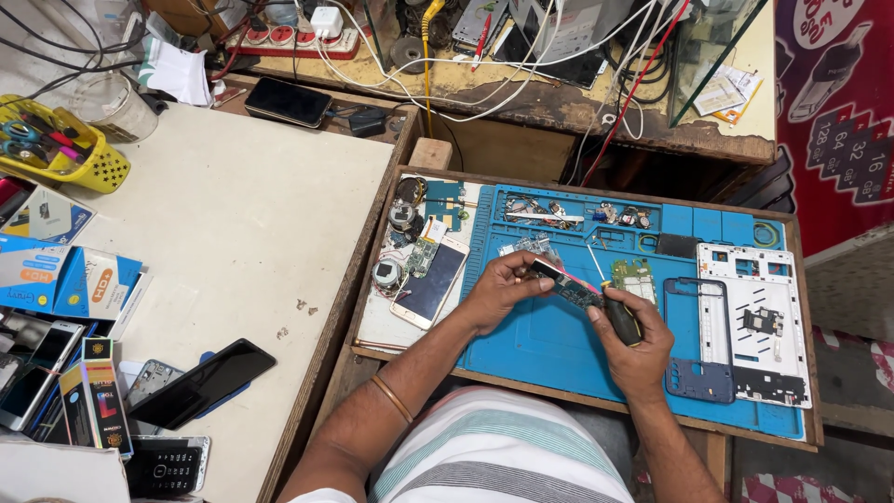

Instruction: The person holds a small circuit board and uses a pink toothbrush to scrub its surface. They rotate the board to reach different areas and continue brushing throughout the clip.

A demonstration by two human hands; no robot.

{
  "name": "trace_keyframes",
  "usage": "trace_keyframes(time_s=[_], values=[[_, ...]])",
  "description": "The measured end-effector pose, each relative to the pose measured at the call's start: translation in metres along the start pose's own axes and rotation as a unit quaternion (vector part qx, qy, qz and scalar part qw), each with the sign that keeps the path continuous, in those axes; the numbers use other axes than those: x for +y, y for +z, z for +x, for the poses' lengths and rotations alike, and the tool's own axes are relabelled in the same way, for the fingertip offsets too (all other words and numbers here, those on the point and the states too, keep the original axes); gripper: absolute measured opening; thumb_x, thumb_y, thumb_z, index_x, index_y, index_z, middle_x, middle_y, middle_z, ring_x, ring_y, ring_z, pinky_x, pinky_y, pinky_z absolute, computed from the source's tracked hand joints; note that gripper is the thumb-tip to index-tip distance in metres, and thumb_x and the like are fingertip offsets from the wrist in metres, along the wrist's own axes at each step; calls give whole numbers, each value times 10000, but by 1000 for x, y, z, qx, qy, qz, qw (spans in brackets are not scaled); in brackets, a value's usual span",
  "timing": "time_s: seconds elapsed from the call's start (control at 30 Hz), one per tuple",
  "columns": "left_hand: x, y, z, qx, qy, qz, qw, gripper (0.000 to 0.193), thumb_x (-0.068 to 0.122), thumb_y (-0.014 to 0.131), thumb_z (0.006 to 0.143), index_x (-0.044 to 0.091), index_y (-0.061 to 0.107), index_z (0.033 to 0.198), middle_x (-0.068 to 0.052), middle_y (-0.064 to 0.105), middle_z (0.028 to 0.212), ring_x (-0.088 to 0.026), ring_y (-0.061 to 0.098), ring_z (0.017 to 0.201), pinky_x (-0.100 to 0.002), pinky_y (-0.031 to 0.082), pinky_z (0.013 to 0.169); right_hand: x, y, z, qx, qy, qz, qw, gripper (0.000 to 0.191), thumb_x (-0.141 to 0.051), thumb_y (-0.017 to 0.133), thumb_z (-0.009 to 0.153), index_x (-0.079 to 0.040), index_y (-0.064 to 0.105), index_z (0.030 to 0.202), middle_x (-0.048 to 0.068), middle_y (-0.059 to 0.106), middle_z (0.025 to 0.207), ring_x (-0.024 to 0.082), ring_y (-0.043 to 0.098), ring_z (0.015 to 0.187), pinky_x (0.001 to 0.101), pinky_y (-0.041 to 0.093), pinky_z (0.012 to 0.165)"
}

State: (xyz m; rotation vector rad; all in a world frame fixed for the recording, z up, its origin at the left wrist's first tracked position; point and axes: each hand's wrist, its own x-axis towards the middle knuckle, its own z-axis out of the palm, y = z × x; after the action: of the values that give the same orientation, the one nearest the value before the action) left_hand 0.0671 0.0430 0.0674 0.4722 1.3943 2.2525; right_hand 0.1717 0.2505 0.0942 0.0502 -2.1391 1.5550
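Above the blue work mat point(559, 349), which serves as the landmark here, both hands meet over its middle. The left hand point(498, 291) has its fingers point(533, 268) closed on the upper end of a small circuit board point(570, 287), a narrow dark strip with a pink edge held slightly tilted just over the mat. The right hand point(638, 346) has its fingers wrapped tight round the black handle of a screwdriver point(615, 303), whose thin shaft rises up and to the left past the board; whether the tip touches the board cannot be told. On the mat just right of the hands lies a green circuit board point(635, 278), and further right a dark blue phone frame point(700, 335) rests on the mat beside a white phone frame point(759, 317) near the mat's right edge. Along the mat's upper trays sit small screws and parts point(615, 214). Just left of the mat a phone with a pale gold rim point(430, 282) lies face up. Well to the left of the mat, on the cream counter point(242, 214), a black phone point(200, 382) lies near the counter's near edge, and a yellow basket point(65, 144) of tools sits at the far left corner.
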Motion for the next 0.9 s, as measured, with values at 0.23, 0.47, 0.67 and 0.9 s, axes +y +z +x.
trace_keyframes(time_s=[0.23,0.47,0.67,0.9], values=[[2,2,0,-16,-33,-7,999,374,104,760,905,80,659,1265,-34,740,1069,-105,715,984,-262,615,874,0,0,4,30,46,158,986,344,-157,677,1001,-32,604,1313,111,722,1095,137,725,923,286,619,825],[3,4,-5,-77,-7,60,995,522,61,826,883,76,625,1364,-13,720,924,-49,665,843,-188,553,778,3,2,6,-83,34,55,994,265,-170,713,965,-25,693,1186,79,722,1026,133,712,888,261,573,760],[-5,2,-4,-89,-4,89,992,458,66,830,883,43,661,1308,-28,733,940,-47,675,830,-184,557,746,-1,3,7,-119,27,-23,992,218,-213,728,951,-57,738,1102,53,713,910,102,653,775,254,498,645],[-11,-2,-3,-84,1,47,995,412,61,834,877,8,664,1250,-54,728,954,-84,707,867,-212,598,788,-1,3,9,-134,4,-49,990,216,-237,729,941,-48,745,1045,44,699,848,100,646,731,263,488,612]])
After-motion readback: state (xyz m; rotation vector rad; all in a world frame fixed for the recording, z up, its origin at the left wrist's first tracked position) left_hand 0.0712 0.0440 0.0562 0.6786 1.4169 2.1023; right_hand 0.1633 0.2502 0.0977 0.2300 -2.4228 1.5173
